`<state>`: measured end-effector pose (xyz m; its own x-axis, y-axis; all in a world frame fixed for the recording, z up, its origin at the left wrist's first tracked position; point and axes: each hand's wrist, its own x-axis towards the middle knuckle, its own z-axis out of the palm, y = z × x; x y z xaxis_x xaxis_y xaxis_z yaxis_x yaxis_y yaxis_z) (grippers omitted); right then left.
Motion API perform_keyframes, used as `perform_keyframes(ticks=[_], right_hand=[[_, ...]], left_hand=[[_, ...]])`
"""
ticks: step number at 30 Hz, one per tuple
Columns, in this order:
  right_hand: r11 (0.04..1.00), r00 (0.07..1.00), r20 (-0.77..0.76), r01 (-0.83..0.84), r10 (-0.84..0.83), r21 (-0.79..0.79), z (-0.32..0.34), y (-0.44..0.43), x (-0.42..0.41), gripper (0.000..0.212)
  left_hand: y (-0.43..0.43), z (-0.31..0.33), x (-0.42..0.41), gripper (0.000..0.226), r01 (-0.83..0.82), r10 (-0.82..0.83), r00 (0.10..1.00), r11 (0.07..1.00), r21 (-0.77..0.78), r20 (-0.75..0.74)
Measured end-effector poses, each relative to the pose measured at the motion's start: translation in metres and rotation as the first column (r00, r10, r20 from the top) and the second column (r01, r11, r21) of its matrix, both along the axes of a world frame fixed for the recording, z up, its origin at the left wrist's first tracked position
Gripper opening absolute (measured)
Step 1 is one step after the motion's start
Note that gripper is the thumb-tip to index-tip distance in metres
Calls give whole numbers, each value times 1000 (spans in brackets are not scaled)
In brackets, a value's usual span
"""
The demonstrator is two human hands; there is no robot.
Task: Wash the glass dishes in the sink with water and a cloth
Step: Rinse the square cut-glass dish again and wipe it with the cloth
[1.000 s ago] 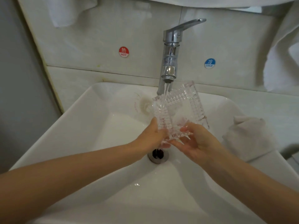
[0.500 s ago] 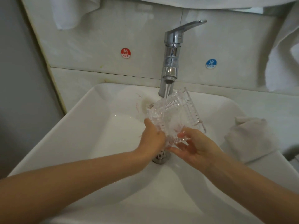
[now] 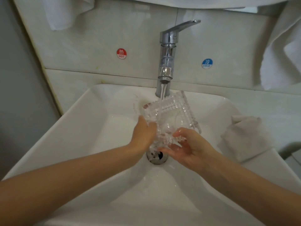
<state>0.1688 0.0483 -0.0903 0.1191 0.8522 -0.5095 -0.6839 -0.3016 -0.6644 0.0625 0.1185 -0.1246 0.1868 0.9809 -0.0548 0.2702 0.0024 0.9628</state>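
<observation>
There's a red HOT sticker (image 3: 121,53) and a blue COLD sticker (image 3: 206,63) on the tiled wall (image 3: 91,51), plus 2 white towels (image 3: 283,51) hanging up top.

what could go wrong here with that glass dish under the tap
The glass dish is wet and ridged, held tilted by the left hand and right hand; a slipping grip could drop it onto the sink. Water from the faucet hitting it may splash out. The cloth lies unused on the rim.
</observation>
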Motion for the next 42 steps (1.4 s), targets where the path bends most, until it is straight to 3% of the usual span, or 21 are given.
perform_keyframes(ticks=[4,8,10,12,14,15,17,19,23,25,29,32,35,37,38,40,41,42], right_hand=[[997,998,-14,64,-64,32,2,2,12,26],[998,998,60,-14,10,58,-2,5,11,19],[993,984,158,-91,78,81,-2,8,8,17],[985,934,354,-102,47,140,-1,12,7,17],[972,758,647,-76,-88,221,0,14,14,49],[958,595,788,-101,-156,267,1,15,20,63],[924,217,947,-253,-236,288,6,18,32,58],[903,-68,963,-370,-260,218,7,24,45,48],[880,-405,900,-472,-162,-54,14,39,55,36],[841,-517,847,-509,-127,-184,20,43,49,31],[790,-564,816,-555,-127,-261,24,59,27,33],[787,-521,851,-549,-60,-281,17,68,21,36],[774,-495,850,-461,180,-433,26,69,35,43],[742,-383,841,-416,382,-526,36,67,46,45],[723,-380,823,-406,422,-559,38,65,48,43],[726,-555,767,-376,321,-576,36,66,46,38],[762,-596,774,-394,214,-514,31,66,42,35],[782,-579,807,-448,115,-433,25,67,37,33]], left_hand=[[-23,-8,14,23,141,-125,981,984,-108,146],[-8,6,8,22,14,-13,989,1000,-6,144],[3,11,0,24,-62,56,990,997,51,127],[10,11,-8,20,-110,104,991,991,78,84],[18,12,-16,22,-138,137,990,985,101,15],[21,14,-20,25,-125,128,991,985,122,-24],[19,19,-26,22,-75,90,992,985,158,-88],[13,22,-27,16,5,26,987,981,192,-157],[-3,27,-20,14,170,-138,966,977,132,-218],[-7,30,-18,14,228,-199,952,968,106,-233],[-7,31,-18,16,322,-278,890,944,67,-361],[-1,33,-20,16,292,-272,896,956,5,-351],[7,40,-25,14,213,-209,931,977,-18,-299],[11,45,-26,19,199,-184,936,980,21,-299],[11,45,-27,20,208,-184,930,977,44,-317],[10,45,-27,19,243,-213,915,969,46,-343],[9,43,-26,16,268,-236,902,962,42,-361],[8,41,-25,12,299,-260,886,953,43,-383]])
